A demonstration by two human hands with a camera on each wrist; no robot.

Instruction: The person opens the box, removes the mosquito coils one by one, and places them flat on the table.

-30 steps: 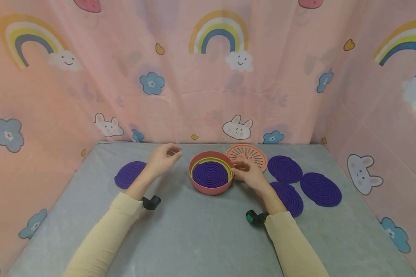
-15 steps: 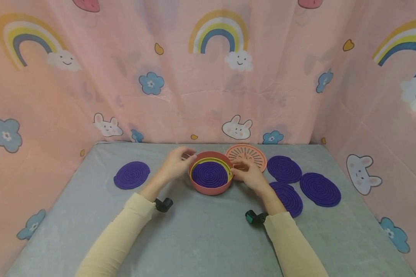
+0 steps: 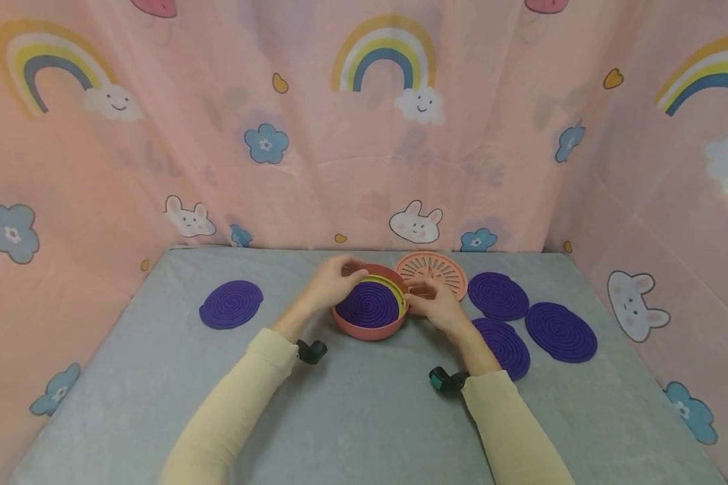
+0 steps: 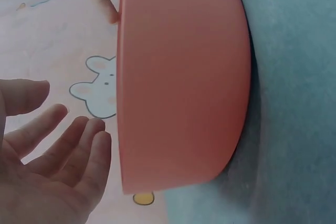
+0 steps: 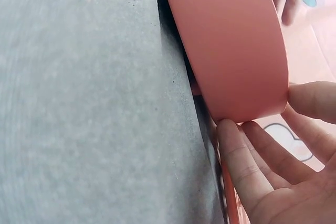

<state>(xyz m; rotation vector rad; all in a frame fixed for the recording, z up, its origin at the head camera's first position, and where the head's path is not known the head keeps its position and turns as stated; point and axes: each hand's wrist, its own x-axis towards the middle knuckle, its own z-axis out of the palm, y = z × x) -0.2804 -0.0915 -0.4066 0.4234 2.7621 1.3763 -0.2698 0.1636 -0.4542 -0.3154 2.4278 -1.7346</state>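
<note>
A round pink box (image 3: pixel 370 333) stands on the table, with a yellow ring (image 3: pixel 394 287) inside and a purple spiral coaster (image 3: pixel 367 305) lying within that ring. My right hand (image 3: pixel 435 304) holds the box at its right side. In the right wrist view the thumb (image 5: pixel 315 100) is on the rim and the fingers are against the outer wall. Over the box's left rim hovers my left hand (image 3: pixel 335 281), covering part of the ring. The left wrist view shows its fingers (image 4: pixel 63 150) loosely bent beside the rim, with nothing between them and the thumb.
A slotted pink lid (image 3: pixel 449 269) lies behind the right hand. Three purple spiral coasters lie to the right, among them one (image 3: pixel 499 296) near the lid and one (image 3: pixel 561 331) farther out. Another coaster (image 3: pixel 230 305) is at the left. A printed curtain (image 3: pixel 340 168) hangs behind.
My left hand has moved right, from near the left coaster to above the box's left rim. The right hand has stayed at the box, which has not moved.
</note>
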